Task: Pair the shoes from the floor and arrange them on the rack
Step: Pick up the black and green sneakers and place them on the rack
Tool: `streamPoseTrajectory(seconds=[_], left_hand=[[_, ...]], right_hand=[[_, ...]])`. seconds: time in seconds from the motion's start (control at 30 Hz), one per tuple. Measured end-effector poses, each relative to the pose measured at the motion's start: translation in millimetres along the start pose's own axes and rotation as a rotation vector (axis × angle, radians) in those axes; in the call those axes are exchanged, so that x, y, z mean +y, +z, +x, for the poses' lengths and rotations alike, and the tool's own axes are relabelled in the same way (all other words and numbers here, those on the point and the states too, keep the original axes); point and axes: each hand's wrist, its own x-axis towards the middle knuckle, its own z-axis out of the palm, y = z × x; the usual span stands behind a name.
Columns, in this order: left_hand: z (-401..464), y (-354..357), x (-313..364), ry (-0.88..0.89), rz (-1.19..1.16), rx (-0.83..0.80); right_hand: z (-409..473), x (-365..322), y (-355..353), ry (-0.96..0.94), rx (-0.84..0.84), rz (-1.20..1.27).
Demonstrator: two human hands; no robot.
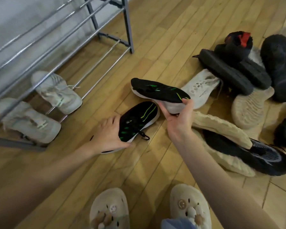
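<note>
Right hand (177, 119) has its grip closed around the heel of a black-and-green sneaker (158, 91), holding it tilted above the wooden floor (155, 38), toe pointing toward the rack (96, 30). Left hand (108, 134) grips the heel end of the matching black-and-green sneaker (137, 119), which lies on the floor just below the held one. Two pale grey sneakers (56, 91) sit side by side on the rack's bottom rails. To the right, a pile of shoes (238, 76) on the floor: black, white and cream ones, some sole-up. Person's feet in cream clogs (188, 205) at frame bottom.
</note>
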Motion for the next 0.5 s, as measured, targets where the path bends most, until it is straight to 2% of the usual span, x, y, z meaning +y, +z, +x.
streamPoseTrajectory(seconds=[0.1, 0.2, 0.33, 0.43, 0.5], left_hand=[[8.4, 11.0, 3.5, 0.031, 0.076, 0.052], [14.1, 9.2, -2.1, 0.105, 0.047, 0.048], [26.5, -14.4, -22.7, 0.46, -0.004, -0.025], [34.3, -22.0, -20.0, 0.711, 0.219, -0.117], [35.9, -19.8, -11.3, 0.763, 0.429, -0.106]], right_hand=[[9.6, 3.2, 3.1, -0.019, -0.008, -0.113], [18.8, -0.8, 5.3, -0.054, 0.001, -0.288], [19.5, 2.5, 0.2, -0.073, 0.005, -0.435], [18.3, 6.9, -7.1, -0.111, 0.015, -0.486], [19.2, 3.9, -8.0, -0.116, 0.019, -0.521]])
